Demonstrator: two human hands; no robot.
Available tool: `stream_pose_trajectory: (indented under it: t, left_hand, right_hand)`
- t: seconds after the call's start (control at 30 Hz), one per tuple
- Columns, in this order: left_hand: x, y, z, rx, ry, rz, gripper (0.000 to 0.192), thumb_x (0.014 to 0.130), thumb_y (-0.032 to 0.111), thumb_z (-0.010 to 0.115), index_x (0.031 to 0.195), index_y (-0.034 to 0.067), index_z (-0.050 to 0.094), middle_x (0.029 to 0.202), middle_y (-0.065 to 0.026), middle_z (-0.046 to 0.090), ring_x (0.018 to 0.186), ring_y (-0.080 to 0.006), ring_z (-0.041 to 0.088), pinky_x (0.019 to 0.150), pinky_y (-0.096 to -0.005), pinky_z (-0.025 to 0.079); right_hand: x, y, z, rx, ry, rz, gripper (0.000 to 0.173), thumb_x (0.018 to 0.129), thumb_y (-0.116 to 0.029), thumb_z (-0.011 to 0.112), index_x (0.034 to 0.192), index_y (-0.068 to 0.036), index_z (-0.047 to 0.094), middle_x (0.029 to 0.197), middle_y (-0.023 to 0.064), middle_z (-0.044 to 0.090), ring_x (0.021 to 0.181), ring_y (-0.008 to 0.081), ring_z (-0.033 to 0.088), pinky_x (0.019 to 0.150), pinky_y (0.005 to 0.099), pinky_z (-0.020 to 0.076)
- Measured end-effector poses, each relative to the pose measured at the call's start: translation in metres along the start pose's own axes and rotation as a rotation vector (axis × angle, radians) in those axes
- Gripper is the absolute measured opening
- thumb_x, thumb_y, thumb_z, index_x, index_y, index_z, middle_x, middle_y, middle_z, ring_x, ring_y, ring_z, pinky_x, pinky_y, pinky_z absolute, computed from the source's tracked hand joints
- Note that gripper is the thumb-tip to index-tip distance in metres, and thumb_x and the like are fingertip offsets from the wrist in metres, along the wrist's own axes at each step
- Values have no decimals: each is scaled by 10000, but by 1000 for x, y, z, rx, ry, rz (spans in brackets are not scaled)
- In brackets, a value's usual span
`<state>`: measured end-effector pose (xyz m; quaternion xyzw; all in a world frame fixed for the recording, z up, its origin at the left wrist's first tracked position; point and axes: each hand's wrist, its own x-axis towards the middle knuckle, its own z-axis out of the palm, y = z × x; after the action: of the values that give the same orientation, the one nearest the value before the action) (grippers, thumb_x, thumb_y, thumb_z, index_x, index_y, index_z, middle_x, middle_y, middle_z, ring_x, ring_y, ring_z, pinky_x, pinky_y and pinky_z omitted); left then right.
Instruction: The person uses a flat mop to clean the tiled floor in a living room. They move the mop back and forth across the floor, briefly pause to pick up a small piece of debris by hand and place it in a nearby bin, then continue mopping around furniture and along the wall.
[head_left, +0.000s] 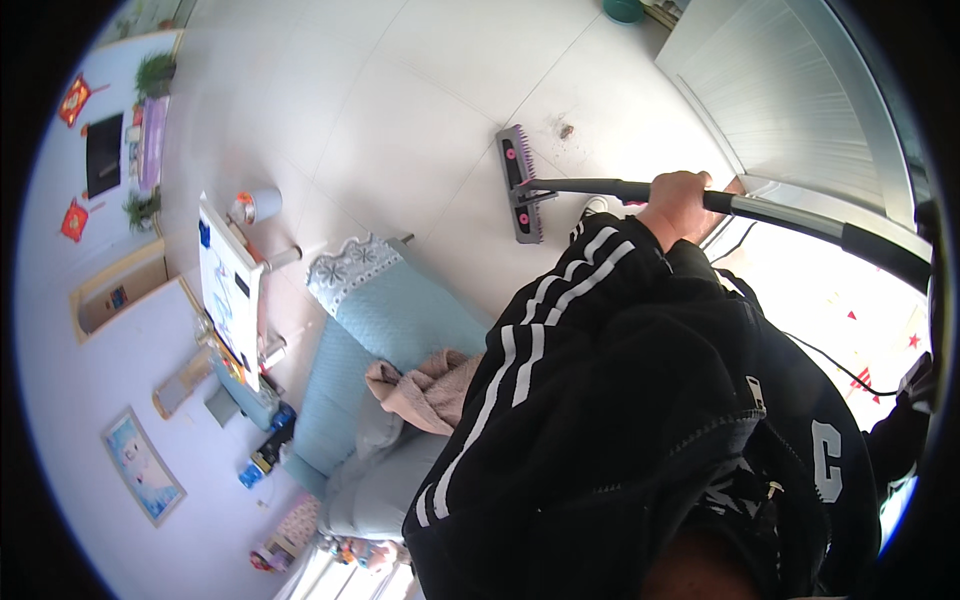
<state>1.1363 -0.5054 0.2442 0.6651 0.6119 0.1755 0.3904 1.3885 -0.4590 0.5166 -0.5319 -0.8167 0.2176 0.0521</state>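
Note:
My left hand (679, 201) grips the pole (787, 214) of a long-handled floor-cleaning tool, with the back of the hand upward. The pole runs from the wide grey head (519, 184) past my hand to the right rim. Pink round parts and a row of purple teeth mark the head, which lies on the pale tile floor. Just right of its toothed edge is a small brown clump of debris (566, 131) with crumbs around it. My striped black sleeve hides part of the floor. My right hand is out of view.
A blue-covered sofa (420, 307) with a brown blanket (427, 390) stands left of my arm. Beyond are a white table (229, 292) and a waste bin (264, 205). A grey door-like panel (780, 97), a black cord (840, 360) and a green basin (623, 9) are also around.

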Motion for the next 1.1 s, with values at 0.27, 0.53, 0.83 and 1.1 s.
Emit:
stream_pose_trajectory:
  t: [0.27, 0.53, 0.83, 1.1]
  left_hand:
    - [2, -103, -60, 92, -67, 115, 193, 774, 188, 575, 936, 135, 666, 796, -150, 661, 789, -348, 638, 697, -428, 498]
    - [38, -177, -116, 98, -263, 388, 152, 700, 45, 598, 819, 111, 668, 752, -125, 654, 739, -328, 633, 653, -383, 495]
    - [47, -159, -67, 309, -271, 646, 242, 632, 5, 666, 853, 95, 626, 759, -141, 644, 793, -343, 628, 689, -431, 493]
    - [-85, -127, -2, 381, -528, 754, 276, 642, 57, 683, 893, 149, 617, 772, -130, 646, 775, -337, 635, 666, -438, 502]
  right_hand:
    - [-28, -67, 49, 118, 180, 219, 261, 766, -227, 719, 911, -37, 615, 909, 114, 605, 795, 191, 573, 700, 295, 461]
    - [-61, -179, 87, 433, 292, 384, 341, 735, -271, 745, 954, -46, 611, 980, 124, 612, 865, 211, 594, 744, 310, 477]
    - [-95, -230, 145, 580, 450, 178, 269, 640, 91, 653, 881, -18, 606, 1011, 182, 642, 716, 285, 661, 624, 322, 525]
    - [-243, -289, 172, 559, 606, 506, 219, 577, 83, 598, 778, -3, 601, 942, 209, 658, 734, 284, 677, 655, 307, 535]
